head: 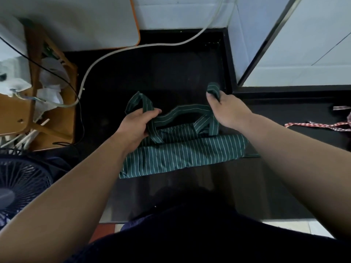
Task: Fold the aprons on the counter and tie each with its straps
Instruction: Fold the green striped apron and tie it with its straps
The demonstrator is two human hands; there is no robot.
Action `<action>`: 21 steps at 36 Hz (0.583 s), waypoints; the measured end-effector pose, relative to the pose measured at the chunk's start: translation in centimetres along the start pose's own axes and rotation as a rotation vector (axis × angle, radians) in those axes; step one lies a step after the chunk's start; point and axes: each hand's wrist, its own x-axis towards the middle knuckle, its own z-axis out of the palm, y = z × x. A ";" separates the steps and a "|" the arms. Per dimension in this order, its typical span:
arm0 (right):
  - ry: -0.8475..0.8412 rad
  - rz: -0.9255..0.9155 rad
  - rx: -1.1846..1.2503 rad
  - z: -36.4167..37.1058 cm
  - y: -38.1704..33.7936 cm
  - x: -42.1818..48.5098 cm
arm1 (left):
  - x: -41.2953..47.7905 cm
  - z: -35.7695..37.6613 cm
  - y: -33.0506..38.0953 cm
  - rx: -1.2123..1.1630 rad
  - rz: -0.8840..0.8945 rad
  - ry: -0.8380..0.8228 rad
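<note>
A dark green apron with thin white stripes [182, 154] lies folded into a long band on the black counter [161, 73]. Its straps rise from the far edge. My left hand [136, 126] grips the left strap [141, 103], which loops up above the fingers. My right hand [228, 111] pinches the right strap [213, 91], its end sticking up past the fingertips. A length of strap [182, 111] arcs between both hands over the fold.
A red-and-white checked apron strap [319, 126] lies on the counter at the right edge. A white hose [117, 54] curves across the back. A wooden rack [51, 95] with white items stands left, a dark fan [20, 186] below it. A white wall corner [284, 54] bounds the right.
</note>
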 end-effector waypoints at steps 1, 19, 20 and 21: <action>0.048 -0.002 -0.013 0.1 0.2 0.0 | 0.0 0.0 0.2 0.019 0.015 0.020; -0.089 0.028 1.106 -2.2 -2.7 0.8 | -1.1 -0.8 1.8 0.045 0.191 0.171; -0.041 0.042 1.117 -2.4 -2.9 1.2 | -1.1 -0.9 2.1 0.018 0.205 0.187; 0.028 0.043 1.042 -2.6 -3.0 1.6 | -1.1 -1.0 2.4 -0.003 0.216 0.202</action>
